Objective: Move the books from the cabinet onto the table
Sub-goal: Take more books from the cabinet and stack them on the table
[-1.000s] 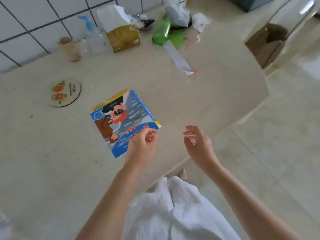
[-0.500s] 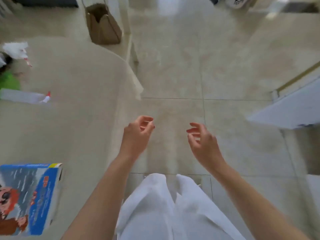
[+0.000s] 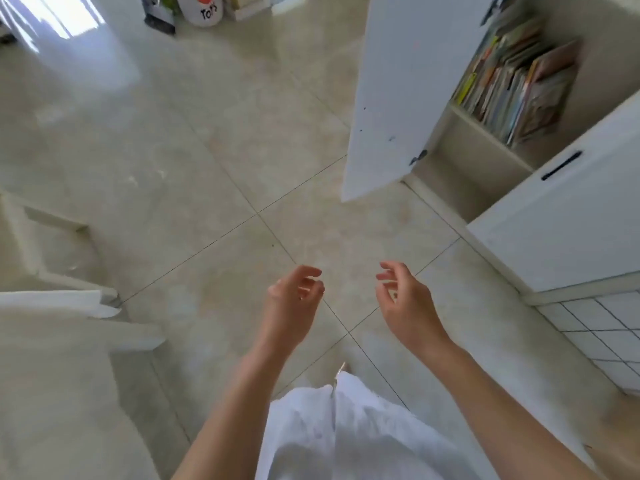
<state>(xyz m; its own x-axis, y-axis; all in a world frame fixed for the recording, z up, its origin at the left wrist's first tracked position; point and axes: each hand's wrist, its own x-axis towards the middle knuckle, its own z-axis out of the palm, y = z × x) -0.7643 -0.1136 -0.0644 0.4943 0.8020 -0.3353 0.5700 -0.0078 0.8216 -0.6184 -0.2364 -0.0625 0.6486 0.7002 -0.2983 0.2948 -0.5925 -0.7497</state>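
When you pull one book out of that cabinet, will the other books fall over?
Probably a little. The books already lean sideways, packed on the shelf, so neighbours may slump further. They look thin, likely light and a bit bendy. Both hands, left and right, are free to steady them.

The books [image 3: 512, 84] in the cabinet [image 3: 491, 188], up and to the right of both grips, are motion-blurred; their titles and count cannot be told. The open door [image 3: 388, 98] hides the shelf's left part, and the frame's edge crops the cabinet on the right. Far above the left grip [image 3: 294, 296], bags [image 3: 204, 10] are cut off at the top, their lettering unreadable. The bench [image 3: 59, 393], left of the left grip, runs out of frame. Both forearms leave at the bottom.
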